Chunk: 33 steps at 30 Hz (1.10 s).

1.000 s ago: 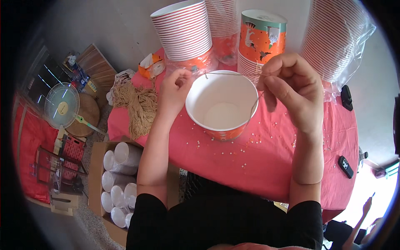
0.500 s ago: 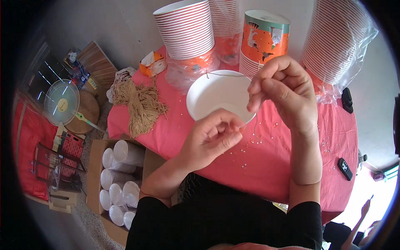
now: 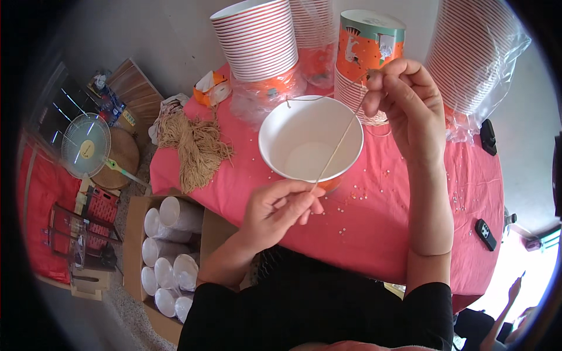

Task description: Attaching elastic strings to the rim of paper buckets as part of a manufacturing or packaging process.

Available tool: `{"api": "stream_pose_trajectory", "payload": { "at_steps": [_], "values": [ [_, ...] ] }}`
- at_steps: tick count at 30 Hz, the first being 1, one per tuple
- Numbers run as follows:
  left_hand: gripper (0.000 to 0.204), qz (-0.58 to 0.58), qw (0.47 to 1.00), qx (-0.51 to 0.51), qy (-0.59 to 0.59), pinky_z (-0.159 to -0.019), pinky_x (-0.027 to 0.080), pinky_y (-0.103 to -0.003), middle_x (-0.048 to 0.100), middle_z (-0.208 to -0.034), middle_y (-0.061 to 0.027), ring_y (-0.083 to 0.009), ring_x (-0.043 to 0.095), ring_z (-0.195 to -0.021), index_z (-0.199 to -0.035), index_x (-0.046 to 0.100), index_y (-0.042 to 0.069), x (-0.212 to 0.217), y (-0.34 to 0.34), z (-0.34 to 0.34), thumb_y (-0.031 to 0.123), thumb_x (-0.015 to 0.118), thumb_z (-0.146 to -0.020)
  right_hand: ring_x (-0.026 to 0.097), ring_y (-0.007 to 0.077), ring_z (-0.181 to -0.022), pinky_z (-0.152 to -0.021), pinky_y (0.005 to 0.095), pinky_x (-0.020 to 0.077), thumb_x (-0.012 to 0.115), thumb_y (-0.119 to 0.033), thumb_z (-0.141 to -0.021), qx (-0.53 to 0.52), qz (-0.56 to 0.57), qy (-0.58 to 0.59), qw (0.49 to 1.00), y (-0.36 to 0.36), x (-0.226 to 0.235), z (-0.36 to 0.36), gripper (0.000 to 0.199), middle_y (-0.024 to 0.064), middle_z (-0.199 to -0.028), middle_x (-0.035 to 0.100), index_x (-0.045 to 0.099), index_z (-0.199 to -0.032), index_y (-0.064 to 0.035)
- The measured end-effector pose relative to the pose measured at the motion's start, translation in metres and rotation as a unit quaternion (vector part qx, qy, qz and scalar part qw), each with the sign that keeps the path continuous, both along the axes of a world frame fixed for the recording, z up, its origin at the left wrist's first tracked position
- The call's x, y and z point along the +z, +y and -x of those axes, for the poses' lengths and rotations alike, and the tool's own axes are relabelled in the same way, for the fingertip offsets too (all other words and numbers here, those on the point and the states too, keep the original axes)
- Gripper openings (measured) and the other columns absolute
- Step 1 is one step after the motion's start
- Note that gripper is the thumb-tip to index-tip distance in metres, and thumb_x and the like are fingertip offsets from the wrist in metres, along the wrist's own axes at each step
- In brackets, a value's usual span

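Observation:
A thin tan string [image 3: 339,144] stretches taut and slanting between my two hands, above a white-lined paper bucket [image 3: 281,134] with an orange outside. My left hand [image 3: 278,213] pinches its lower end near the front rim. Higher up, beside an orange and green printed bucket [image 3: 372,52], my right hand [image 3: 413,108] grips the other end between thumb and fingers; a small knot or loop seems to show at the fingertips. Another piece of string lies across the white bucket's back rim. To the left, a bundle of tan strings [image 3: 202,152] is spread on the table.
Tall stacks of paper buckets [image 3: 257,44] line the back of the pink-covered table [image 3: 380,240], some in clear plastic. Small beads or bits are scattered there. A black remote [image 3: 485,235] lies at the right. A cardboard box [image 3: 136,234] of wrapped cups stands lower left.
My right hand has moved up and away, while my left has shifted slightly down and left. The string between them is now drawn straight. More of the white bucket's inside shows.

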State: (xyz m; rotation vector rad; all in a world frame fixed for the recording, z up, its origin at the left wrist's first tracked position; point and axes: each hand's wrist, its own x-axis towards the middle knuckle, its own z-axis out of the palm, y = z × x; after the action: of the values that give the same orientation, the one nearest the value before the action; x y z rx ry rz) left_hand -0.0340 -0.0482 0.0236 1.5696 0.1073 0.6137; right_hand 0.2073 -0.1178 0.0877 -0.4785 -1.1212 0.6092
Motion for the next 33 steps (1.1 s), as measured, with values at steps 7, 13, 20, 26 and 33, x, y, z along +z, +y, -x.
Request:
{"api": "stream_pose_trajectory", "payload": {
  "at_steps": [7, 13, 20, 26, 33],
  "values": [
    [0.017, -0.095, 0.982, 0.154, 0.051, -0.055, 0.045, -0.019, 0.068, -0.085, -0.0079, -0.0053, 0.057, -0.063, -0.107, 0.064, -0.004, -0.008, 0.016, 0.022, 0.007, 0.059, -0.096, 0.067, 0.0182, -0.069, -0.063, 0.029, 0.0557, 0.054, -0.002, -0.096, -0.092, 0.062, -0.046, 0.993, 0.008, -0.008, -0.001, 0.01, 0.0122, -0.088, 0.068, 0.059, -0.103, 0.0026],
    [0.013, -0.219, 0.943, 0.248, 0.032, -0.062, 0.051, -0.024, 0.069, -0.084, -0.0095, -0.0124, 0.067, -0.071, -0.102, 0.065, -0.004, 0.001, 0.024, 0.016, 0.004, 0.062, -0.092, 0.061, 0.0171, -0.068, -0.061, 0.0283, 0.049, 0.062, 0.001, -0.083, -0.396, 0.144, -0.378, 0.824, 0.008, -0.011, 0.005, 0.015, 0.0093, -0.091, 0.064, 0.065, -0.098, -0.0003],
    [0.007, -0.296, 0.935, 0.196, -0.005, -0.06, 0.05, -0.025, 0.065, -0.08, -0.009, -0.0135, 0.065, -0.071, -0.096, 0.064, -0.003, 0.015, 0.016, -0.009, 0.0, 0.061, -0.091, 0.066, 0.0109, -0.074, -0.064, 0.0231, 0.0547, 0.059, 0.007, -0.087, 0.006, 0.293, -0.33, 0.897, -0.016, 0.004, 0.05, 0.031, 0.0091, -0.107, 0.065, 0.057, -0.118, 0.0006],
    [0.003, -0.375, 0.901, 0.219, -0.007, -0.055, 0.046, -0.024, 0.063, -0.077, -0.0081, -0.0119, 0.06, -0.063, -0.092, 0.063, -0.002, 0.025, 0.014, -0.017, -0.001, 0.063, -0.089, 0.063, 0.0151, -0.062, -0.056, 0.0291, 0.0498, 0.067, -0.002, -0.083, -0.033, 0.239, -0.356, 0.903, -0.011, -0.01, 0.044, 0.024, 0.0108, -0.079, 0.066, 0.062, -0.107, 0.0008],
    [0.004, -0.324, 0.918, 0.225, -0.04, -0.057, 0.047, -0.025, 0.065, -0.08, -0.0086, -0.0126, 0.062, -0.066, -0.093, 0.063, -0.003, 0.017, 0.017, -0.02, 0.0, 0.062, -0.09, 0.054, 0.0058, -0.064, -0.056, 0.0219, 0.0444, 0.067, 0.004, -0.081, -0.134, 0.148, -0.435, 0.878, -0.005, -0.011, 0.046, 0.021, 0.0029, -0.082, 0.064, 0.063, -0.101, -0.0006]
  ]
}}
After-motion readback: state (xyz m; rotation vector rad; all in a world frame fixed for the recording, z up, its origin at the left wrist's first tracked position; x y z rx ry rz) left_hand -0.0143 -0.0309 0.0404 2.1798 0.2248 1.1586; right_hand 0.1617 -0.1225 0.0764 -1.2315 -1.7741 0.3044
